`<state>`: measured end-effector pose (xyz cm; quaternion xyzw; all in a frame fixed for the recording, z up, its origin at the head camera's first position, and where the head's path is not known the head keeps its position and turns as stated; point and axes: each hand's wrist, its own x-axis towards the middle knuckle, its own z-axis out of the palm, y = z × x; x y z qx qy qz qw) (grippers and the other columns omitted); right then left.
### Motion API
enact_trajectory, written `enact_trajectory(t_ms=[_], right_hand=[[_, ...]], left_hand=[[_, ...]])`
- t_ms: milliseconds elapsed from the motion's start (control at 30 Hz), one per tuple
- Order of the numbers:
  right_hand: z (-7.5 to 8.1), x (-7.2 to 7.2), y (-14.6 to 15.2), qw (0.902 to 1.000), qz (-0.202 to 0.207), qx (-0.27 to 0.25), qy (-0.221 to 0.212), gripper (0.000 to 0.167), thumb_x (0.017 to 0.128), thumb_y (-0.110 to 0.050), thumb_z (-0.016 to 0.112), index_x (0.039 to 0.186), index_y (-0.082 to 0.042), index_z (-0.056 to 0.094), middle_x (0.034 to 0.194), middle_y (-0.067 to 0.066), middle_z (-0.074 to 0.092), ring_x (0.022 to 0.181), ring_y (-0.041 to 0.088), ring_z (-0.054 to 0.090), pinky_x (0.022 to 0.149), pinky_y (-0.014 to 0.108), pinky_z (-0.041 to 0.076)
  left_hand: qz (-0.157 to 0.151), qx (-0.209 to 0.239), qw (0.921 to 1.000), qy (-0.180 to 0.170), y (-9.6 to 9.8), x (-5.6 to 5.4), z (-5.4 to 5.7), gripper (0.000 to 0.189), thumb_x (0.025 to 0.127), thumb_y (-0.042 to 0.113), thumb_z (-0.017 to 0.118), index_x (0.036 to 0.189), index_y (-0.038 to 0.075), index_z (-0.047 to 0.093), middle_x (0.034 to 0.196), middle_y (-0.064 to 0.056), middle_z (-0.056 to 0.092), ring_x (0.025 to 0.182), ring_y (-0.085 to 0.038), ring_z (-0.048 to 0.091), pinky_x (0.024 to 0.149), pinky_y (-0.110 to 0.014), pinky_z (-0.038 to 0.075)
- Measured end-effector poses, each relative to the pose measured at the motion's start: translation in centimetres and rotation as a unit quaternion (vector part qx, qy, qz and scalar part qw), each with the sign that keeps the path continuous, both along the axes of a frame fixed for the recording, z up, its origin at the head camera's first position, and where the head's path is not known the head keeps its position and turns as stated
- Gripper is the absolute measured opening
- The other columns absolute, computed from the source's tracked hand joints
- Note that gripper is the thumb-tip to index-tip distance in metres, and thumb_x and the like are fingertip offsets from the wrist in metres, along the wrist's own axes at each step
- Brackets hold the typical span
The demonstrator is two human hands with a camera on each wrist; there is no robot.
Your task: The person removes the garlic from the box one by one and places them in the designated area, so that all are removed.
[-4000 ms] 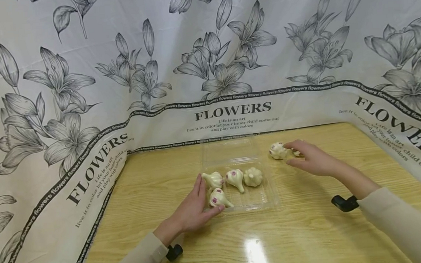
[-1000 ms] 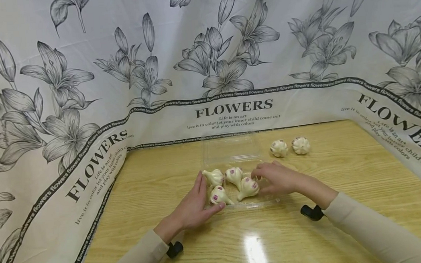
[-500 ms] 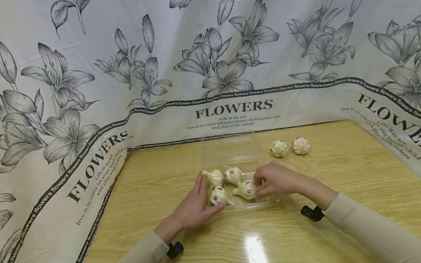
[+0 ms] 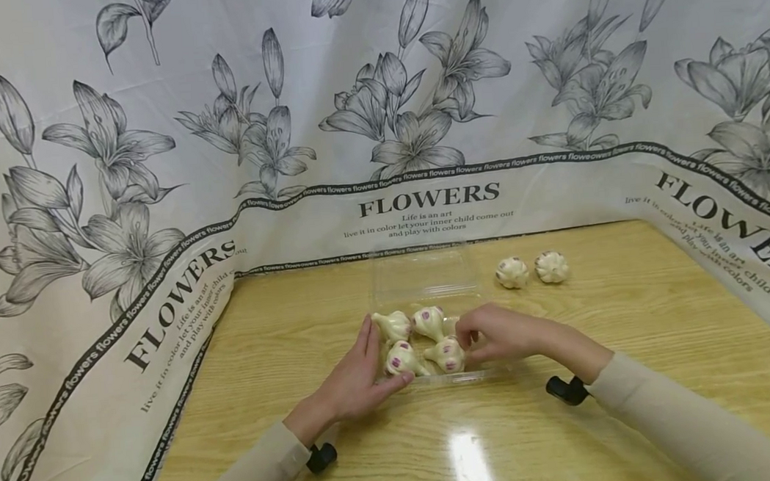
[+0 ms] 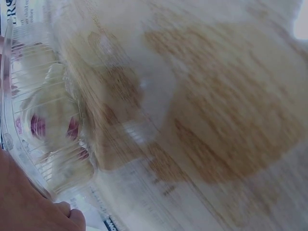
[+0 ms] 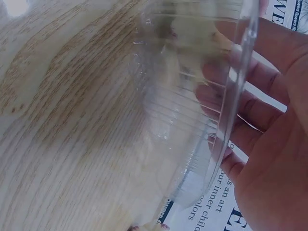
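A clear plastic clamshell box (image 4: 479, 374) stands on the table with its lid folded back. Inside are several garlic bulbs with purple labels: one at back left (image 4: 395, 327), one at back middle (image 4: 428, 322), one at front left (image 4: 402, 359) and one at front right (image 4: 448, 355). My left hand (image 4: 350, 382) holds the box's left end, thumb along the front rim. My right hand (image 4: 499, 334) reaches over the right rim and holds the front right bulb with its fingertips. In the right wrist view its fingers (image 6: 264, 77) bend over the clear wall.
Two more garlic bulbs, a left one (image 4: 512, 272) and a right one (image 4: 551, 267), lie on the table behind the box to the right. The open lid (image 4: 423, 275) lies toward the back. A flower-printed curtain (image 4: 423, 216) borders the wooden table (image 4: 264, 314).
Since four seconds ago, the right hand has left the two loose bulbs and come to the box. The right bulb has turned and shifted to the front, beside the front left one.
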<state>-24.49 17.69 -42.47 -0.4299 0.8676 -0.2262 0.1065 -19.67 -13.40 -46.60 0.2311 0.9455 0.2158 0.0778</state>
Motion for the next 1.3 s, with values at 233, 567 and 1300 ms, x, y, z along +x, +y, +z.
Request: enact_trajectory(t_ms=[233,567,1300], right_hand=[[-0.5,-0.2,-0.6,0.9995,-0.005,-0.016,-0.027,0.027,0.086,-0.011,0.081,0.102,-0.013,0.059,0.093,0.001,0.063,0.088,0.02,0.061,0.078,0.034,0.055],[-0.7,-0.4,-1.1,0.9993,0.021,0.007,-0.031,0.06,0.083,-0.004,0.078,0.139,-0.003,0.059,0.099,-0.001,0.062,0.091,0.022,0.062,0.081,0.038,0.056],[-0.4,-0.9,-1.2,0.9953,0.052,0.001,-0.082,0.047,0.091,-0.011,0.076,0.136,-0.008,0.062,0.124,0.002,0.068,0.104,0.016,0.064,0.091,0.042,0.058]], left_hand=[[-0.002,-0.001,1.0,-0.001,0.1,0.0,0.1,0.115,0.093,0.081,0.04,0.162,0.0,-0.006,0.169,-0.016,-0.016,0.152,-0.039,0.021,0.123,-0.044,0.028],[-0.004,-0.002,1.0,-0.004,0.2,0.0,0.3,0.115,0.094,0.081,0.04,0.162,-0.001,-0.004,0.169,-0.016,-0.016,0.152,-0.04,0.021,0.123,-0.044,0.029],[-0.001,0.0,1.0,0.0,0.2,0.0,0.3,0.115,0.094,0.08,0.04,0.162,-0.001,-0.004,0.169,-0.018,-0.015,0.152,-0.039,0.022,0.122,-0.044,0.029]])
